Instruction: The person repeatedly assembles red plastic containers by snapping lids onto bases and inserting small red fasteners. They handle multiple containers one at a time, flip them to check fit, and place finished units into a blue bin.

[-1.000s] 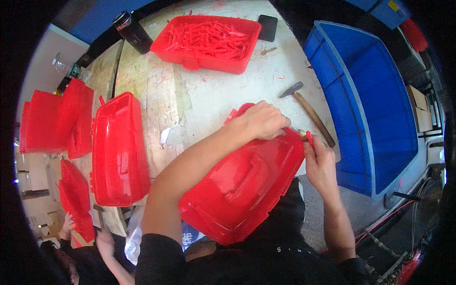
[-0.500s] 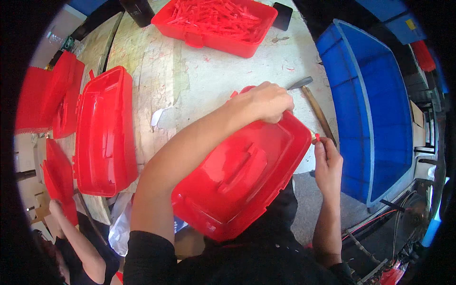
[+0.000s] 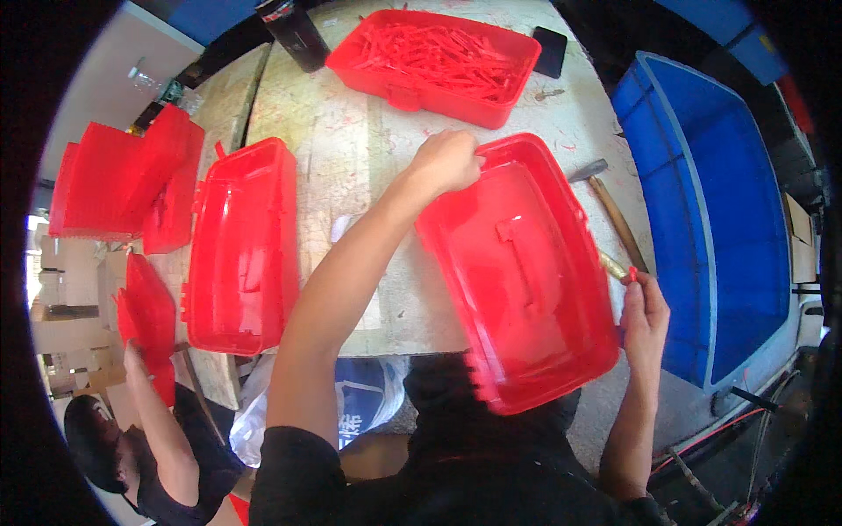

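Note:
A red plastic box lid [image 3: 561, 324], shallow with a long moulded ridge in its middle, is held tilted over the table's front edge. My left hand [image 3: 452, 162] is closed on its far-left corner. On the lid's right side my right hand [image 3: 647, 316] is closed, thumb and fingertips pinching a small red piece [image 3: 632, 274]. A short yellowish rod-like part [image 3: 612, 266] runs from that piece to the lid's edge; its kind I cannot make out. Behind it lies a hammer [image 3: 618, 219] with a wooden handle.
A red box of thin red plastic strips [image 3: 421, 96] stands at the back, near a phone [image 3: 550, 53] and a dark cup [image 3: 294, 35]. Left are another red shell [image 3: 241, 254] and stacked red parts [image 3: 123, 184]. A blue crate [image 3: 693, 219] stands right. A co-worker's arm [image 3: 162, 416] holds a red part.
The lid has swung more upright, its near end moving right. My left hand has shifted left to its far-left corner, and my right hand has moved slightly right and down with the red piece.

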The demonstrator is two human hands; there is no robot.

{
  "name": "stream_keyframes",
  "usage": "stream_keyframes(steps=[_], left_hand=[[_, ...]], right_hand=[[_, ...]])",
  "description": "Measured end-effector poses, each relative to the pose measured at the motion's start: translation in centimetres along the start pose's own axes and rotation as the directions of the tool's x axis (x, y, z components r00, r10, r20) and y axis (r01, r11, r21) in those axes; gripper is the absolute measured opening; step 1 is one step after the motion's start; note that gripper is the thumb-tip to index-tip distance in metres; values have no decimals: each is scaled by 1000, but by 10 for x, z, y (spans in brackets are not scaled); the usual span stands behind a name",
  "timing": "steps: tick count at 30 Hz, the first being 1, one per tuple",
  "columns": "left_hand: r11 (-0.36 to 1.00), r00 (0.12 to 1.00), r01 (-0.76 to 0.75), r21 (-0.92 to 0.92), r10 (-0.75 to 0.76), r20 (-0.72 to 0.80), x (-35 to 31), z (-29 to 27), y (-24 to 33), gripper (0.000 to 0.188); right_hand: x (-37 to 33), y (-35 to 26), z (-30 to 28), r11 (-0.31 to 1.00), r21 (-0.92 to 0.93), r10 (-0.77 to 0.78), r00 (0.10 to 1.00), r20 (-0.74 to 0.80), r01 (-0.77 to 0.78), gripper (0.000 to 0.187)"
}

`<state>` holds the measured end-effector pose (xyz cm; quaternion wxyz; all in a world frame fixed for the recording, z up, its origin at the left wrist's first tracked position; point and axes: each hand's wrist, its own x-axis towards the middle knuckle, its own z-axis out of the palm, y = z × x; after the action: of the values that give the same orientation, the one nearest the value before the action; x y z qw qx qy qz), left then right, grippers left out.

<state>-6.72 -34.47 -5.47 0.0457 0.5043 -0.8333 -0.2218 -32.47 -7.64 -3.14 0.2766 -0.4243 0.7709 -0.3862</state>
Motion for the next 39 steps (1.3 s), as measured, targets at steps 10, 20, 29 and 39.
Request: stream_keyframes(steps=[10,20,29,39], left_hand=[[887,983,116,-447,-38,179,-100,13,-40,32],[646,996,-83,-759,31,-83,-173,57,6,73],[461,944,-238,-855,-97,-316,-140,59,-9,37],[387,979,-201,-900,116,-169,-72,67,10,20]], right_hand=[[-9,-36,9,975,220,-11,976,216,-38,14],[-3,-72,126,924,140,117,612,782,-356,29],[-10,-67,152,795,132,222,486,845,-593,21],[-6,-72,143,507,151,337,356,871,-849,29]])
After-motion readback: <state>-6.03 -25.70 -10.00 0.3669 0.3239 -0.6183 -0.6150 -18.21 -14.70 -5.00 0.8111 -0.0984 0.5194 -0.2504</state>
